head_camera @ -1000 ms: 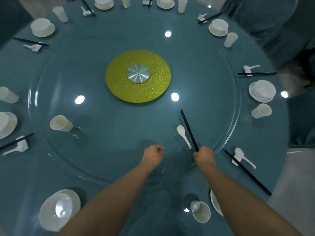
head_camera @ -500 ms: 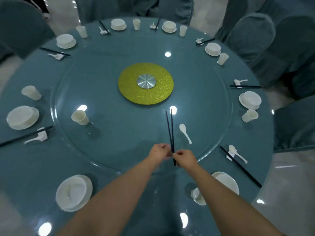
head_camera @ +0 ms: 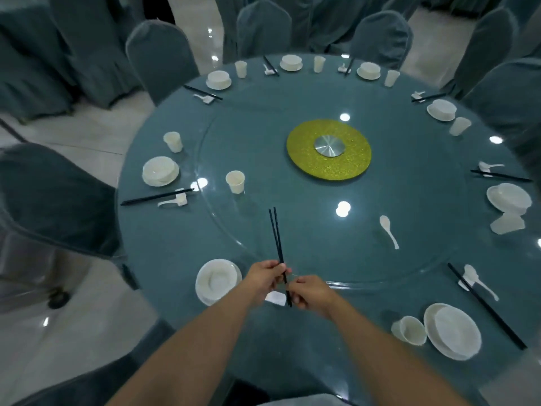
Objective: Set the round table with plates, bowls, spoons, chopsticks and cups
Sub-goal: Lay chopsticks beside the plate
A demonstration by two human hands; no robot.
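Chopsticks [head_camera: 277,240] now leftward, between hands.

round teal table [head_camera: 164,241] carries white plates, bowls, cups, spoons, black chopsticks, glass turntable [head_camera: 409,235].

The round table [head_camera: 292,332] has a glass turntable [head_camera: 409,230] on its middle part. A round disc [head_camera: 328,168] lies at the middle of the turntable. A cup [head_camera: 235,181] stands on the turntable to the left. A spoon [head_camera: 388,230] lies on it to the right. Near the front edge, both hands hold a pair of chopsticks [head_camera: 276,235] between them, the left hand [head_camera: 268,276] just left of the right hand [head_camera: 310,293]. A plate with a bowl [head_camera: 218,281] sits left of the hands. Chairs [head_camera: 159,57] stand behind the table.
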